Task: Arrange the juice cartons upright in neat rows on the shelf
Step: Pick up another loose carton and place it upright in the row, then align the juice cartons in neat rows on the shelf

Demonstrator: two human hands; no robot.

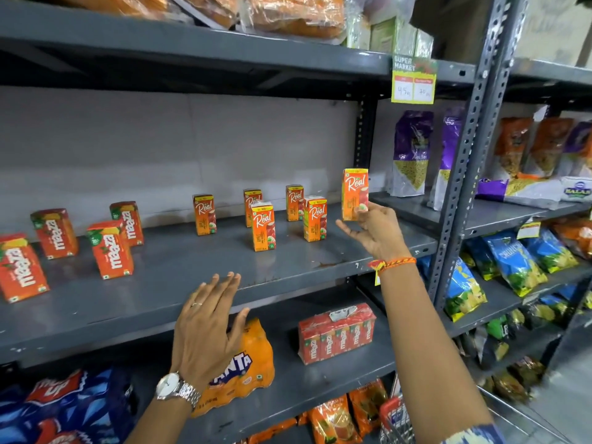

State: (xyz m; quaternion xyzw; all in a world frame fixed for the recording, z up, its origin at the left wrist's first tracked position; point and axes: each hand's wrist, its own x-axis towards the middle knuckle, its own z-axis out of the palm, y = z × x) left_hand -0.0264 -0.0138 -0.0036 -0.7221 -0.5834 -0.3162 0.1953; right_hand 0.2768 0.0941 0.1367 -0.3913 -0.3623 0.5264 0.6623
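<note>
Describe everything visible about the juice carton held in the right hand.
The held carton is a small upright rectangular juice box, orange with a yellow top band and white "Real" lettering, with fruit artwork low on its front. It looks like coated paperboard, intact and unopened. The right hand pinches its lower part between thumb and fingers, holding it at the right end of the grey metal shelf, to the right of the five matching cartons standing there. Whether its base touches the shelf cannot be told.

We have a single head-worn wide-angle view, looking forward and slightly down at a grey metal shelf (224, 283) from close range, angled a little rightward so the rack upright (471, 155) leans. Both hands reach in from the bottom edge; lines bow near the frame's edges.
</note>
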